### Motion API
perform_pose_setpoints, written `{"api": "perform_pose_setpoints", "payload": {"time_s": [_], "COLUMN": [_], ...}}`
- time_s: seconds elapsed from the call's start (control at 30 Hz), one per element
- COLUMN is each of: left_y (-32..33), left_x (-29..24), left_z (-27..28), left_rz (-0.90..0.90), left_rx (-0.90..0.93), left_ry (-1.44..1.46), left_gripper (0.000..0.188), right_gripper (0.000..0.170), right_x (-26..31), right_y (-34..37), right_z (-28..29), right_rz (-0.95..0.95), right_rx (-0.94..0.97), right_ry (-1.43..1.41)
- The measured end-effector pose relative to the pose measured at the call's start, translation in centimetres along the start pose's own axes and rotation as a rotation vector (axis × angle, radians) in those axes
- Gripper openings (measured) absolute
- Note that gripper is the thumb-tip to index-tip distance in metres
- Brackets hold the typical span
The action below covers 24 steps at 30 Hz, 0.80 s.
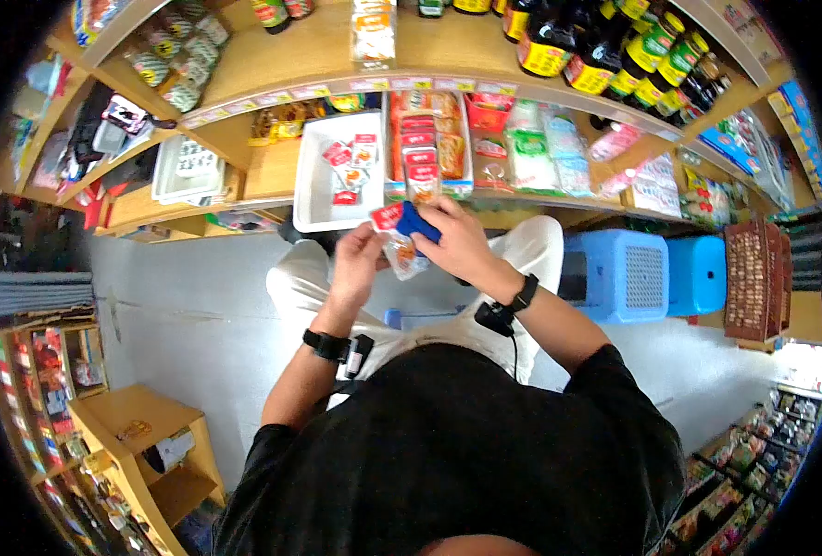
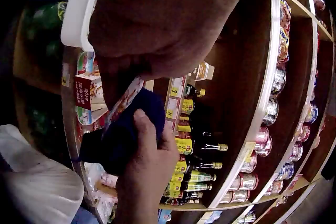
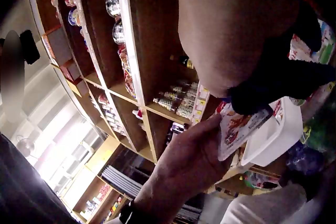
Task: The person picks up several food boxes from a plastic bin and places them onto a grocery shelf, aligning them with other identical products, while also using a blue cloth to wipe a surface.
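Between the two hands is a small clear packet with a red top and orange contents point(image 1: 403, 258). My left hand point(image 1: 358, 261) pinches it by its left side. My right hand point(image 1: 460, 243) grips a dark blue cloth point(image 1: 419, 222), which lies against the packet's upper part. In the right wrist view the packet point(image 3: 236, 132) is tilted, with the cloth point(image 3: 286, 85) partly over it. Seen from the left wrist, the right thumb presses on the cloth point(image 2: 123, 140). Just beyond the left hand, a white tray point(image 1: 313, 215) holds several similar packets point(image 1: 351, 173).
Beside the tray stands a white-edged box point(image 1: 394, 139) of red and orange packets. Clear bags point(image 1: 527, 153) fill the shelf to the right. Dark sauce bottles point(image 1: 605, 60) stand on the shelf above. Blue plastic stools point(image 1: 619, 275) are on the floor at right.
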<state>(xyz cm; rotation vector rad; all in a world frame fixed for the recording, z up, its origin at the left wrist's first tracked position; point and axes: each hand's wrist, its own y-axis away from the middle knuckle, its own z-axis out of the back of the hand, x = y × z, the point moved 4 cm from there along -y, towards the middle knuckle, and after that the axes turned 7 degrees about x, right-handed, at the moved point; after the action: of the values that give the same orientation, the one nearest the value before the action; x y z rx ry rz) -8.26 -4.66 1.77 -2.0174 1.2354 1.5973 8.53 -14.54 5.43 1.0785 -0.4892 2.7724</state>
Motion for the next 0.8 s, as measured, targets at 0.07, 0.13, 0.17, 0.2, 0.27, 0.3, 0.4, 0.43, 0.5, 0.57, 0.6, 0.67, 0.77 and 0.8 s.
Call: {"api": "perform_pose_setpoints", "payload": {"time_s": [0.07, 0.13, 0.17, 0.2, 0.27, 0.3, 0.4, 0.43, 0.5, 0.57, 0.6, 0.67, 0.77, 0.8], "left_y": [0.0, 0.2, 0.3, 0.4, 0.2, 0.1, 0.0, -0.1, -0.2, -0.1, 0.0, 0.0, 0.1, -0.1], "left_x": [0.5, 0.1, 0.1, 0.0, -0.1, 0.0, 0.4, 0.6, 0.9, 1.0, 1.0, 1.8, 2.0, 1.8], "left_z": [-0.4, -1.0, -1.1, -1.0, -0.8, -0.6, 0.1, 0.1, 0.3, 0.1, -0.1, 0.1, -0.3, -0.7], "left_rz": [0.005, 0.016, 0.029, 0.022, 0.005, -0.004, 0.046, 0.042, -0.010, -0.004, 0.002, -0.010, -0.005, -0.007], "left_rx": [0.028, 0.051, 0.049, 0.043, 0.051, 0.049, -0.047, -0.046, -0.074, -0.085, -0.096, -0.114, -0.157, -0.089], "left_ry": [-0.036, -0.050, -0.059, -0.058, -0.048, -0.046, 0.057, 0.056, 0.138, 0.149, 0.159, 0.146, 0.094, 0.094], "left_gripper": [0.025, 0.025, 0.025, 0.025, 0.024, 0.024, 0.025, 0.025, 0.027, 0.032, 0.038, 0.041, 0.039, 0.034], "right_gripper": [0.037, 0.037, 0.037, 0.037, 0.036, 0.036, 0.034, 0.034, 0.034, 0.034, 0.034, 0.034, 0.035, 0.033], "right_x": [-0.2, -0.2, -0.3, -0.6, -1.1, -1.3, -3.5, -3.9, -4.9, -4.8, -4.1, -2.5, -1.9, -1.7], "right_y": [-0.2, -0.2, -0.3, -0.3, -0.3, -0.4, -0.1, 0.0, 0.4, 0.6, 0.5, 0.8, 0.8, 0.6], "right_z": [-0.1, -0.1, -0.2, -0.1, 0.1, 0.2, -0.7, -0.9, -1.9, -2.1, -2.0, -1.6, -2.0, -1.9], "right_rz": [0.005, -0.036, -0.023, -0.039, -0.078, -0.069, -0.231, -0.228, -0.380, -0.373, -0.365, -0.380, -0.387, -0.324], "right_rx": [-0.003, 0.008, 0.010, -0.011, -0.044, -0.043, -0.023, -0.025, 0.056, 0.093, 0.131, 0.138, 0.161, 0.154], "right_ry": [-0.005, -0.011, -0.014, -0.052, -0.142, -0.139, -0.387, -0.386, -0.640, -0.729, -0.820, -0.920, -1.014, -0.968]}}
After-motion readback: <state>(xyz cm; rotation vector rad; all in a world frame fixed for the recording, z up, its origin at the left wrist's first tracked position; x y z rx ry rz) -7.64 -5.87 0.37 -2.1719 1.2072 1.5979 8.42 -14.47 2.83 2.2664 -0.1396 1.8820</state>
